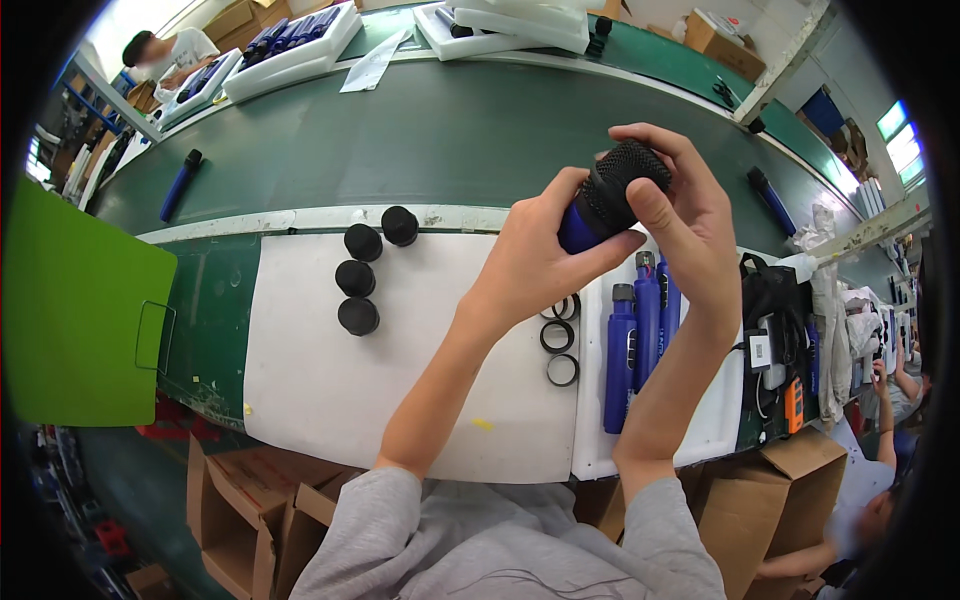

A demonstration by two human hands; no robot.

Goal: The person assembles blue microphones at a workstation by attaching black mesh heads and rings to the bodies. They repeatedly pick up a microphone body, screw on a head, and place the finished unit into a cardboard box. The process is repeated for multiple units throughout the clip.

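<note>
Above the far right part of a white mat (420,400), a blue microphone (582,228) with a black mesh head is held tilted in both hands. My left hand (540,250) is closed around its blue body, most of which is hidden. The fingers and thumb of my right hand (695,220) grip the mesh head (628,172). Several black mesh heads (358,316) stand on the mat to the left. Black rings (557,336) lie below my left hand. Under my right forearm, several blue microphone bodies without mesh heads (620,360) rest in a white foam tray (592,455).
A green conveyor belt (450,130) runs beyond the mat, carrying microphones (182,185) at left and right. Foam trays (300,60) stand past it. A green panel (85,310) is at left, cardboard boxes (235,510) below. Other people sit far left and lower right.
</note>
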